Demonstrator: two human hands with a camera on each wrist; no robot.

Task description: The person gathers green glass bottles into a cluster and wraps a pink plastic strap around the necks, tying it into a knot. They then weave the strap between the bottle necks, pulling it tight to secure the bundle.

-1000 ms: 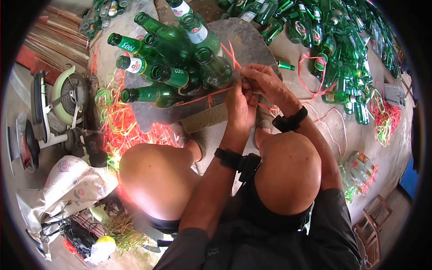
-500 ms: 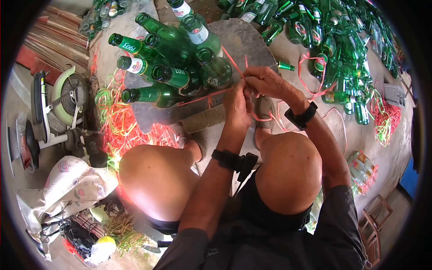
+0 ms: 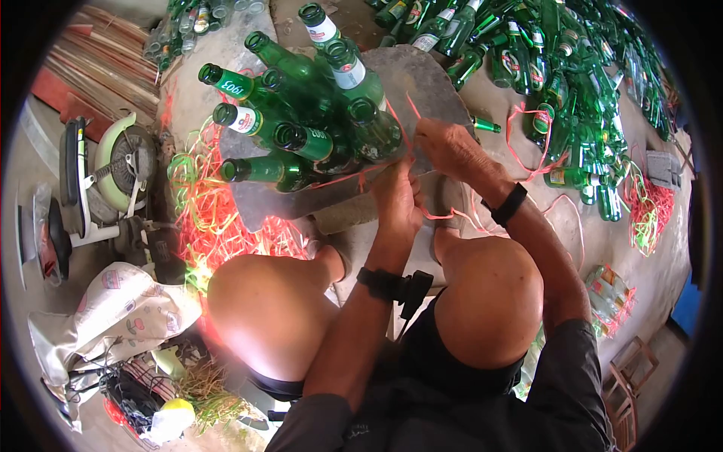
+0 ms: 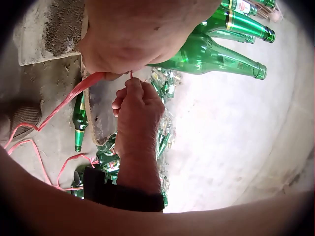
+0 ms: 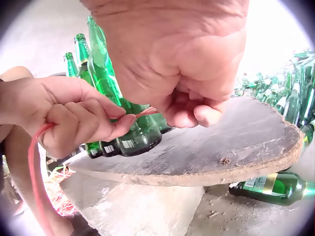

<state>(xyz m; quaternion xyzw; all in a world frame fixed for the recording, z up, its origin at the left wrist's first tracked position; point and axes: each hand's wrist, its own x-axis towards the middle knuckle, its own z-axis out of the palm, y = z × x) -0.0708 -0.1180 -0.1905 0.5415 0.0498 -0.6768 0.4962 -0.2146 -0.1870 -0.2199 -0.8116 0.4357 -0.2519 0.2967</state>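
Observation:
Green bottles [image 3: 307,143] stand in a tight cluster on a dark stone slab [image 3: 422,75], with red plastic strap [image 3: 339,179] running round their near side. At the cluster's right corner my left hand [image 3: 397,197] pinches the strap between thumb and finger; its tail [image 5: 32,162] hangs from the curled fingers in the right wrist view. My right hand [image 3: 459,154] is just right of it, fingers curled on the strap close to the left fingertips. A short strap end [image 3: 413,105] sticks up beside the right hand.
Many loose green bottles [image 3: 557,90] lie on the floor at the back right. A heap of red and green strap [image 3: 218,211] lies left of the slab. One bottle [image 5: 275,189] lies under the slab's edge. Strap [image 3: 557,200] trails over the floor.
My right hand has moved slightly right, away from my left, which stays at the bottles' corner. The bottles and slab appear lower in the head view.

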